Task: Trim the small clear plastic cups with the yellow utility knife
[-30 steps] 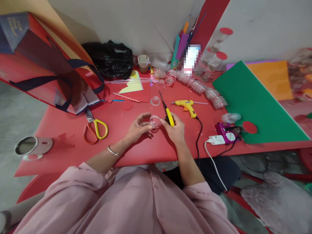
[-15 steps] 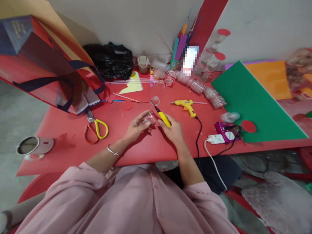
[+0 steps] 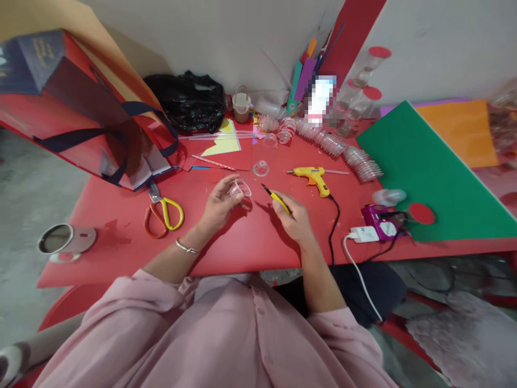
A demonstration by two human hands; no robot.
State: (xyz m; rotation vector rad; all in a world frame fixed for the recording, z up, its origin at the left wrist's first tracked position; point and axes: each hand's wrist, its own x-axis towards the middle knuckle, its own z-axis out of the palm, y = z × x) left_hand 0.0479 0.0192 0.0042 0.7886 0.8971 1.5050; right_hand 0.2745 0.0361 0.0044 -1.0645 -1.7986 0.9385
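Note:
Between its thumb and fingers my left hand [image 3: 221, 206] holds a small clear plastic cup [image 3: 241, 188] above the red table [image 3: 238, 242]. My right hand [image 3: 294, 218] is closed on a yellow cutter [image 3: 279, 201], its dark tip pointing up and left toward the cup without touching it. Beyond the hands lies a clear plastic dome [image 3: 261, 168]. A yellow glue gun [image 3: 313, 178] with a clear stick in its back rests to the right of the dome. Scissors [image 3: 163, 215] with one red and one yellow handle lie left of my left hand.
A large paper bag [image 3: 81, 118] and a metal mug [image 3: 67, 240] stand at the left. Stacked clear cups [image 3: 331, 143] curve along the back. A green board [image 3: 432, 178] and a purple power adapter [image 3: 377, 222] with cables are at the right.
My hands have moved apart. The cup in my left hand is turned differently, and the cutter in my right hand has tilted lower, away from the cup.

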